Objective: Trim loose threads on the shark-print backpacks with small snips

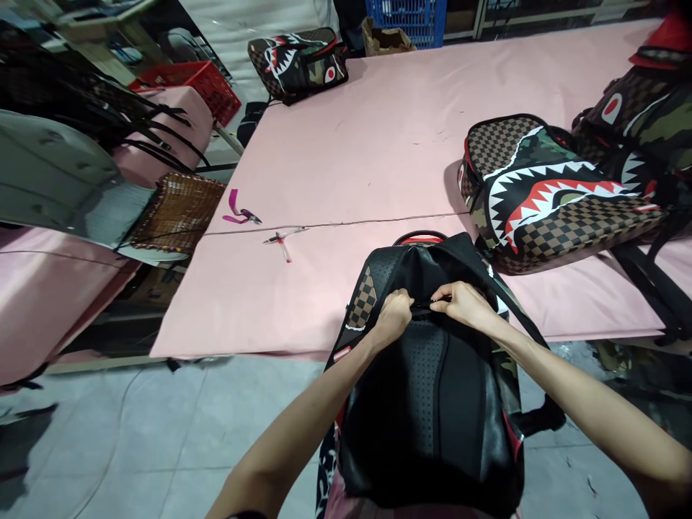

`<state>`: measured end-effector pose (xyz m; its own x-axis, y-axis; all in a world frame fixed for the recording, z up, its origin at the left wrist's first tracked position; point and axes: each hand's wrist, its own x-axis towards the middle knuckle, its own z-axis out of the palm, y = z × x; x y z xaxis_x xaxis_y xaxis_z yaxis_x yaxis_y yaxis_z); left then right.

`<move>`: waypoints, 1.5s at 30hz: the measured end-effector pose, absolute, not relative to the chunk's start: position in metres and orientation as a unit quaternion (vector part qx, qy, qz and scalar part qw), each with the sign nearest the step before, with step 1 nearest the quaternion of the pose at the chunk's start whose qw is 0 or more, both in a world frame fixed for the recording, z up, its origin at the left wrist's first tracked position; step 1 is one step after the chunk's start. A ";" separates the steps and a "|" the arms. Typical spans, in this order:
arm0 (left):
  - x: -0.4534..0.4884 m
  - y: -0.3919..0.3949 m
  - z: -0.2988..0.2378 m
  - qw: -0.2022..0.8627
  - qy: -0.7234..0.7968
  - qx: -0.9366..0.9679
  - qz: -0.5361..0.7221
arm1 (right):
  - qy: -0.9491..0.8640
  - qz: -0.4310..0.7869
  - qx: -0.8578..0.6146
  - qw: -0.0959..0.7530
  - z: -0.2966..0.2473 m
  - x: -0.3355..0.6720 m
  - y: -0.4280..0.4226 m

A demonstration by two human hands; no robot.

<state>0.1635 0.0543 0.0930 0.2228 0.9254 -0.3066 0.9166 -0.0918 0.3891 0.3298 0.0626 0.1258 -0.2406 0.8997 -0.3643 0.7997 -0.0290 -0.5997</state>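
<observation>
A black backpack (459, 404) leans against the table's front edge, its padded back panel facing me. Checkered and camouflage patches show along its sides. My left hand (396, 313) is closed on the black material at one end of a short horizontal opening (422, 306) high on that panel. At the other end, my right hand (463, 306) pinches a small dark piece that looks like a zipper pull. The fingertips of both hands partly hide what they grip. A shoulder strap (502, 288) arches over the bag's right side, past my right wrist.
Pink cloth covers the table (324, 288). To the right lie a shark-mouth backpack (556, 194) and another patterned bag (649, 108); a third backpack (300, 65) sits at the far left corner. Small snips (249, 215) with magenta ribbon and pens (281, 241) lie left. A grey chair (65, 173) stands beyond.
</observation>
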 end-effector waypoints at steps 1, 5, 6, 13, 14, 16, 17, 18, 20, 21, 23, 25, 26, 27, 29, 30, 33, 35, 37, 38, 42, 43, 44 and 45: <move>0.163 0.055 0.092 0.256 0.624 0.738 0.010 | -0.705 0.355 -0.611 0.047 0.128 0.327 0.065; 0.161 0.055 0.086 0.253 0.624 0.739 0.024 | -0.725 0.308 -0.616 -0.034 0.134 0.317 0.072; 0.160 0.055 0.085 0.252 0.622 0.740 0.030 | -0.723 0.302 -0.620 -0.048 0.135 0.315 0.073; 0.157 0.053 0.077 0.246 0.608 0.752 0.066 | -0.694 0.315 -0.641 -0.092 0.136 0.302 0.080; 0.157 0.053 0.075 0.245 0.607 0.753 0.072 | -0.691 0.317 -0.642 -0.097 0.136 0.300 0.081; 0.158 0.052 0.071 0.244 0.605 0.753 0.085 | -0.686 0.321 -0.645 -0.104 0.136 0.297 0.082; 0.159 0.052 0.070 0.245 0.604 0.753 0.092 | -0.684 0.323 -0.646 -0.104 0.135 0.296 0.082; 0.159 0.052 0.069 0.246 0.603 0.752 0.099 | -0.683 0.327 -0.646 -0.100 0.134 0.296 0.082; 0.158 0.052 0.070 0.251 0.599 0.751 0.116 | -0.682 0.335 -0.645 -0.085 0.131 0.297 0.081; 0.156 0.051 0.073 0.254 0.594 0.753 0.127 | -0.681 0.341 -0.644 -0.072 0.130 0.299 0.079; 0.149 0.048 0.085 0.265 0.571 0.763 0.146 | -0.679 0.354 -0.642 -0.039 0.126 0.303 0.077; 0.139 0.044 0.101 0.301 0.510 0.791 0.154 | -0.676 0.368 -0.638 -0.001 0.123 0.308 0.074; 0.134 0.042 0.108 0.328 0.469 0.805 0.156 | -0.674 0.375 -0.637 0.015 0.121 0.311 0.073; 0.130 0.039 0.114 0.353 0.437 0.811 0.164 | -0.671 0.381 -0.636 0.029 0.120 0.313 0.072; 0.126 0.035 0.117 0.360 0.428 0.802 0.210 | -0.667 0.388 -0.635 0.048 0.119 0.316 0.072; 0.126 0.032 0.115 0.337 0.446 0.794 0.236 | -0.665 0.389 -0.635 0.055 0.119 0.318 0.072; 0.130 0.020 0.096 0.239 0.481 0.800 0.266 | -0.668 0.385 -0.635 0.053 0.121 0.324 0.071; 0.130 0.009 0.082 0.200 0.450 0.831 0.260 | -0.685 0.365 -0.631 0.017 0.123 0.327 0.069; 0.127 -0.002 0.071 0.168 0.421 0.853 0.260 | -0.703 0.340 -0.623 -0.032 0.125 0.328 0.067; 0.126 -0.006 0.067 0.156 0.411 0.860 0.258 | -0.709 0.332 -0.620 -0.050 0.126 0.327 0.066; 0.121 -0.012 0.061 0.155 0.410 0.864 0.247 | -0.721 0.312 -0.614 -0.079 0.125 0.320 0.065; 0.121 -0.012 0.061 0.162 0.412 0.862 0.247 | -0.724 0.307 -0.612 -0.083 0.124 0.317 0.065; 0.121 -0.011 0.060 0.168 0.413 0.860 0.247 | -0.726 0.302 -0.611 -0.089 0.124 0.315 0.065; 0.122 -0.010 0.060 0.171 0.413 0.859 0.251 | -0.728 0.299 -0.609 -0.095 0.123 0.313 0.066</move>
<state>0.1218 -0.0102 0.0601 0.5335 0.7950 0.2886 0.6232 -0.6002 0.5014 0.3127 0.0657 0.1226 -0.2399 0.8306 -0.5025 0.9442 0.0792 -0.3198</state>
